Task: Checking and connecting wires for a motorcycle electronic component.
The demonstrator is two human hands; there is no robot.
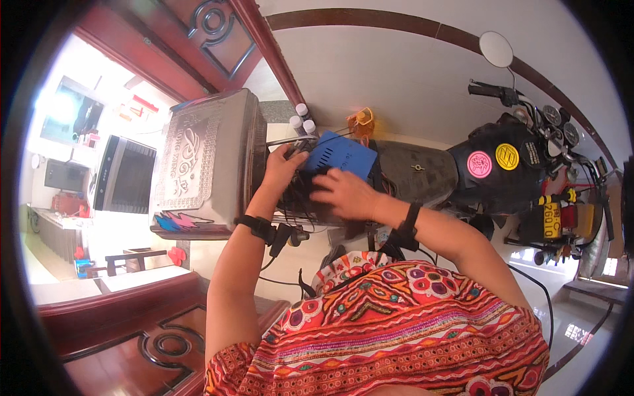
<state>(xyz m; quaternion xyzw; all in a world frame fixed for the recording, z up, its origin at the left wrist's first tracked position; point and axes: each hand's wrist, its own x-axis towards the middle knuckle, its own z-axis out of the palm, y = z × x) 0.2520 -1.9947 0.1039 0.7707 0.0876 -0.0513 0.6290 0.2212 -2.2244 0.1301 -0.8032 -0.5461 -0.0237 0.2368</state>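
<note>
A blue box with a row of slots (345, 156) rests on the rear of a motorcycle, behind its dark seat (422, 173). My left hand (285, 166) is closed at the box's left side, its fingertips bent around something dark that I cannot make out. Just below the box's near edge is my right hand (345, 194), smeared by motion, its fingers pointing left at a dark tangle of cables (300, 191). Whether it grips any of them is hidden by the blur. Both wrists wear black straps.
A large grey carrier case (208, 158) stands left of my left hand. Several white-capped bottles (302, 120) and an orange container (362, 124) are beyond the box. Handlebars and a round mirror (496, 49) rise at right. Red carved doors (158, 336) flank the left.
</note>
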